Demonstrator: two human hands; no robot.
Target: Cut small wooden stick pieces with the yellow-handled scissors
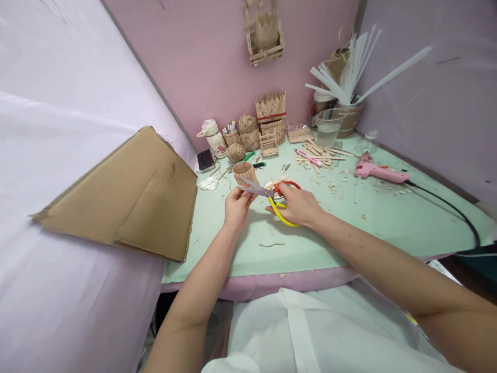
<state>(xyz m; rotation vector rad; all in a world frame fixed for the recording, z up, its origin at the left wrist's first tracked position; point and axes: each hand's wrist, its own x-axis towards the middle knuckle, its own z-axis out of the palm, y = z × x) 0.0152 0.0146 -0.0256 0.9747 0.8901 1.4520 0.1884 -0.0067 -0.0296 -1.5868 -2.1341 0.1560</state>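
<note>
Red and yellow in the handles, grey in the blades: scissors (pixel 274 194) held in the right hand (pixel 301 203), opened slightly and reaching across to the fingertips of the left hand (pixel 236 207). Pinched narrow on that side, close in front of a small wooden pot (pixel 244 170); can't tell what, if anything, is between the fingers. Partly covering a white dish (pixel 271 185), too, with the scissors.

Looking further back, past a smaller twine ball (pixel 235 152) to a bigger one (pixel 247 124), then a phone (pixel 205 160), a flask (pixel 216 142), a pen pot (pixel 232 138), a toy chair (pixel 269 145) and a zigzag-topped fence (pixel 271 108) with a red band. On to the right: loose sticks (pixel 309 147) under a pink pen (pixel 308 157), bagged sticks (pixel 300 133), a clear cup (pixel 327 133), white strips (pixel 351 77) fanning from a bucket (pixel 345 127). Nearer, a pink glue gun (pixel 382 172), trailing a black cord (pixel 454 199).

Can't read any print on the flask from here; too small.

Down to a pale green tabletop (pixel 322 246), sprinkled with wood scraps and crossed near the front by a twine snippet (pixel 272 244). Flanked at left by tilted cardboard (pixel 155 202) and white cloth (pixel 73 129), backed by a pink wall (pixel 209 62) with a stick-built hanging (pixel 266 44).
</note>
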